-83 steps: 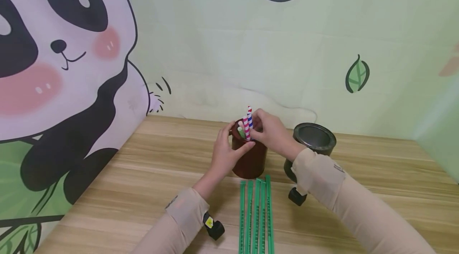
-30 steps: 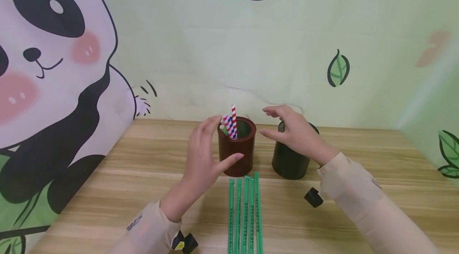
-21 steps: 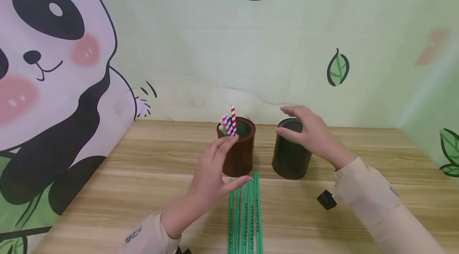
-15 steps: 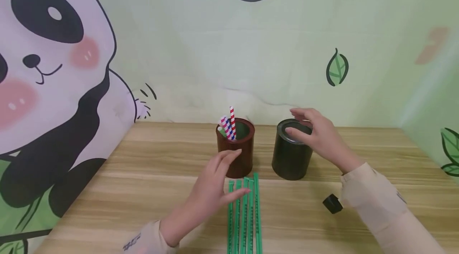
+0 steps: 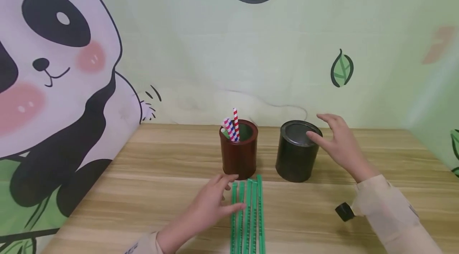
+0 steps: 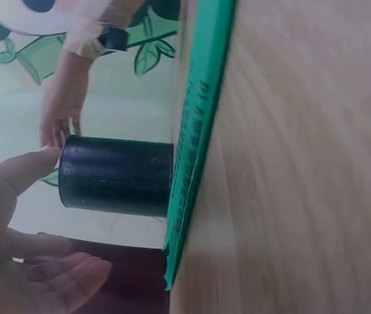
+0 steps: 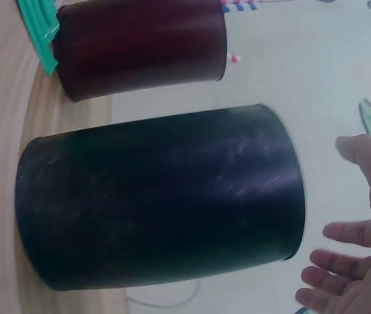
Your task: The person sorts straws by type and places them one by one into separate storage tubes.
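A dark red-brown cylindrical holder (image 5: pixel 239 160) stands upright on the table, with several striped straws (image 5: pixel 231 129) leaning at its left side. To its right is a black cylindrical holder (image 5: pixel 297 162), whose inside looks bare from here. Several long green wrapped straws (image 5: pixel 248 218) with black print lie side by side in front of the brown holder. My left hand (image 5: pixel 209 202), fingers loosely bent and holding nothing, hovers by their left side near the far ends. Beside the black holder's upper right, my right hand (image 5: pixel 338 138) has its thumb and fingers spread, apart from the holder (image 7: pixel 165 196).
The wood-grain table (image 5: pixel 172 158) meets a pale green backdrop (image 5: pixel 193 55) printed with leaves and a large panda. A black wrist camera (image 5: pixel 345 211) hangs below the right sleeve.
Earlier my right hand held straws in the brown holder and my left touched its rim. Both let go; the left came down toward the green straws, the right moved rightward past the black holder.
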A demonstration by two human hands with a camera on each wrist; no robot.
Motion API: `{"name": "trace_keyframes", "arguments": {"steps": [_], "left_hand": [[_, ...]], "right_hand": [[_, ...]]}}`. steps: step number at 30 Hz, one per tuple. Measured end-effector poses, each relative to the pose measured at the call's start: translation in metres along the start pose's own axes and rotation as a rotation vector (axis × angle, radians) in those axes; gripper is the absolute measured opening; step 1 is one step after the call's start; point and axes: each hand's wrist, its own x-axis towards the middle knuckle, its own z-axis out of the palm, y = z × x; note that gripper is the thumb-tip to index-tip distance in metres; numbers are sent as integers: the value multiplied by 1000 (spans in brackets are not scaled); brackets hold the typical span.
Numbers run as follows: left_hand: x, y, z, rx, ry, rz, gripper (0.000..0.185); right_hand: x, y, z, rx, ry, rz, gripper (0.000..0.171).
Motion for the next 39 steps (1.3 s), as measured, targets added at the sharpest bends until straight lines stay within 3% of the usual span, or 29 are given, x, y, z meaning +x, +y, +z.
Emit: {"name": "trace_keyframes", "arguments": {"steps": [3, 13, 23, 28, 34, 39], "left_hand": [[1, -4, 3, -87, -59, -53, 69], [1, -16, 13, -174, -145, -162, 71], [7, -26, 20, -268, -95, -218, 48], [10, -27, 24, -214, -69, -251, 46], [15, -24, 25, -115, -31, -231, 39], [14, -25, 27, -118, -19, -233, 35]], "right_hand": [[-1, 6, 2, 8, -46, 44, 74], [-9, 15, 9, 66, -149, 101, 86], [-8, 13, 15, 4, -191, 117, 91], [-7, 11, 17, -10, -191, 111, 92], [-6, 12, 17, -15, -177, 112, 92], [-6, 12, 18, -13, -181, 108, 93]]}}
